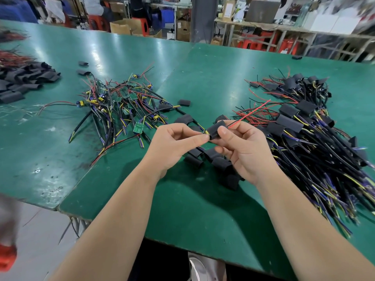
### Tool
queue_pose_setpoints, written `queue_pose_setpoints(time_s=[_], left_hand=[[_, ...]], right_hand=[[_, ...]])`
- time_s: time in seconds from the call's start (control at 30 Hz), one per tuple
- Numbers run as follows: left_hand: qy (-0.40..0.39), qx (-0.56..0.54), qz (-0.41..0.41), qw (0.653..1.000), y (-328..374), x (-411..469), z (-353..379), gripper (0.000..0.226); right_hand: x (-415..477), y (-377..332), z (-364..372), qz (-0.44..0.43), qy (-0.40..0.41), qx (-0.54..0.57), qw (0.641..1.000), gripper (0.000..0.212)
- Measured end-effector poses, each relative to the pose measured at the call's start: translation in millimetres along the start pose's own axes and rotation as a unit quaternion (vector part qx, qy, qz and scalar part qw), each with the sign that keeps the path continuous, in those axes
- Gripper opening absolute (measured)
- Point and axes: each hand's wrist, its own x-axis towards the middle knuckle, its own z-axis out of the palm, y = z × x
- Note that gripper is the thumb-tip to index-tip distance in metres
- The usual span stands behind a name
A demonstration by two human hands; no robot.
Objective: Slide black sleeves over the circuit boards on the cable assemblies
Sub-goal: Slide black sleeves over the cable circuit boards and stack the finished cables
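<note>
Both hands meet above the middle of the green desk (182, 199). The right hand (243, 147) grips a black sleeve (217, 128), thumb on top and fingers curled under it. The left hand (176, 138) pinches a cable (205, 134) between thumb and forefinger right at the sleeve's left mouth, where a bit of yellow and green shows. The board inside is hidden. Red and black wires (249, 113) stick out of the sleeve's other end toward 2 o'clock.

Loose sleeves (213, 161) lie on the desk at 6 o'clock, just under the hands. A tangle of bare assemblies (121, 104) with green boards lies at 10 o'clock. A pile of sleeved assemblies (304, 128) spreads at 3 o'clock. A sleeve stack (22, 82) sits well apart at 9 o'clock, by the desk's left edge.
</note>
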Motion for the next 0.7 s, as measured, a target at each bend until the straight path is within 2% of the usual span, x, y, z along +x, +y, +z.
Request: queue_pose_setpoints(time_s=[0.2,0.33,0.53,0.7], left_hand=[[-0.023,-0.031,0.012,0.999,4,-2,2,0.019],[-0.038,-0.037,0.010,0.999,4,-2,1,0.025],[-0.020,-0.010,0.020,1.000,-2,0,-1,0.027],[-0.007,0.029,0.032,0.999,-8,1,-2,0.019]], right_hand=[[-1,1,2,0.039,-0.008,0.041,0.998,0.021],[-4,3,4,0.035,-0.014,0.061,0.997,0.019],[-6,5,3,-0.005,-0.022,0.005,1.000,0.024],[-5,10,5,-0.060,0.003,-0.074,0.995,0.028]])
